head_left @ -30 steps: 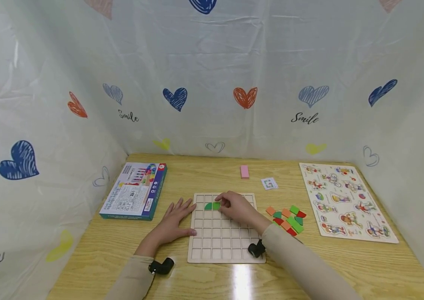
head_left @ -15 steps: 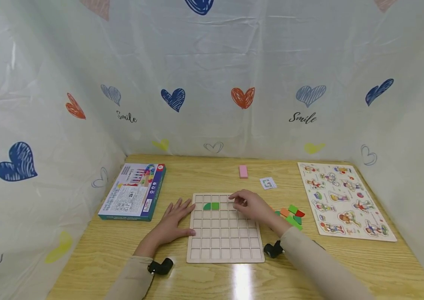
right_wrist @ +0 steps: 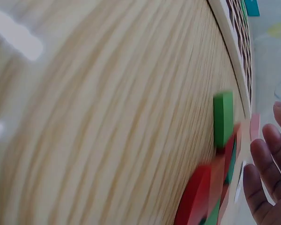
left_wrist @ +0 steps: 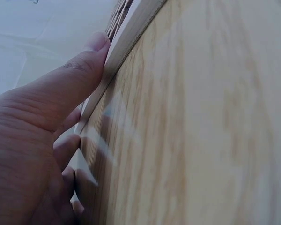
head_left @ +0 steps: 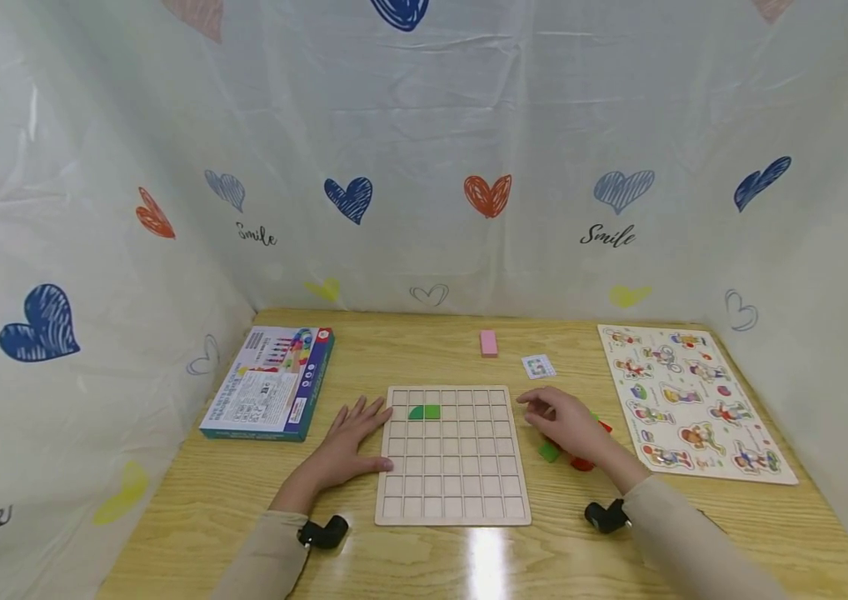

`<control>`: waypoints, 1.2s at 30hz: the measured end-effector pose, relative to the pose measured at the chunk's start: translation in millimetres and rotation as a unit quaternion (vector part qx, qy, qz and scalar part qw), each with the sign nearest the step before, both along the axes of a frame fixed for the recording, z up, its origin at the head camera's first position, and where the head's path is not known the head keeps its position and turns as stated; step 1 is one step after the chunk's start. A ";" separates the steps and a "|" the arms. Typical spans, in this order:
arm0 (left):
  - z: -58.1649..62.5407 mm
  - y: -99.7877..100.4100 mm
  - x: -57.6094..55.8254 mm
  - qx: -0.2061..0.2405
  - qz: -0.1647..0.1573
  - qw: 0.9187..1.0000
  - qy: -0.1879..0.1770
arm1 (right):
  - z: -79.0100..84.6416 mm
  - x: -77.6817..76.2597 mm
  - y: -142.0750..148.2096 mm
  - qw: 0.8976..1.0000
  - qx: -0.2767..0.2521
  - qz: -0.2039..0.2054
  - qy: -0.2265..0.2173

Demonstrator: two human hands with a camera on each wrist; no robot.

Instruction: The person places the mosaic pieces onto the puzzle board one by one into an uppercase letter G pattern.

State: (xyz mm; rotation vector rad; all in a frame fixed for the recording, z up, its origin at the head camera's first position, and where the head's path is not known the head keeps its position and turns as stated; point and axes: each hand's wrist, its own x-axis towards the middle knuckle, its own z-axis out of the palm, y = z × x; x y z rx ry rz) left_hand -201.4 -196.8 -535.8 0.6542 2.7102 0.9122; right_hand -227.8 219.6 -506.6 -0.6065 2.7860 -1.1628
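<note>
A pale wooden grid board (head_left: 452, 479) lies at the middle of the table. In its upper left cells sit a dark green quarter-round piece (head_left: 416, 413) and a light green square (head_left: 432, 412). My left hand (head_left: 345, 446) rests at the board's left side, fingers spread; its thumb (left_wrist: 82, 65) touches the board edge in the left wrist view. To the right of the board, my right hand (head_left: 565, 423) is over the pile of coloured pieces and hides much of it. Its fingers are loosely bent, with nothing visible between them. A green block (right_wrist: 223, 119) and a red piece (right_wrist: 194, 194) show below.
A boxed game (head_left: 266, 383) lies at the left. Behind the grid board are a pink block (head_left: 488, 343) and a small patterned card (head_left: 539, 367). A picture puzzle board (head_left: 694, 408) lies at the right. Heart-printed curtains (head_left: 424, 250) enclose the table.
My right hand has moved right from the light green square, off the board, to the pile. A green piece now shows at the pile's near left side. My left hand stays in place.
</note>
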 end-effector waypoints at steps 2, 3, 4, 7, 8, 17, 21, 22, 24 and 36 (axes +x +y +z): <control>0.0 -0.3 0.2 0.001 -0.001 1.000 0.001 | 0.3 2.1 11.7 1.000 0.001 -0.009 -0.004; 0.1 -0.4 0.3 0.003 -0.002 1.000 0.002 | 0.7 3.2 16.9 1.000 0.003 -0.015 -0.007; 0.1 -0.5 0.5 0.004 -0.003 1.000 0.002 | 1.1 4.1 22.2 1.000 0.004 -0.019 -0.008; 0.1 -0.8 0.9 0.009 -0.005 1.000 0.003 | 1.5 7.0 35.5 0.999 0.016 -0.038 -0.007; 0.2 -0.7 1.0 0.009 -0.005 1.000 0.002 | 1.2 7.6 39.3 0.999 0.021 -0.042 -0.006; 1.1 -0.1 1.5 0.011 -0.004 1.000 0.002 | -3.2 9.5 57.9 0.996 0.072 -0.046 0.013; 1.9 0.6 1.9 0.009 -0.003 1.000 0.001 | -5.3 10.0 58.9 0.993 0.104 -0.048 0.015; 2.1 0.8 2.1 0.009 -0.002 1.000 0.001 | -5.3 10.1 58.5 0.992 0.112 -0.049 0.012; 2.6 1.2 2.3 0.008 -0.002 1.000 0.000 | -4.9 10.1 57.0 0.991 0.125 -0.050 0.008; 3.2 1.9 1.9 0.002 -0.001 1.000 0.000 | -3.2 4.7 54.9 0.991 0.129 -0.045 0.010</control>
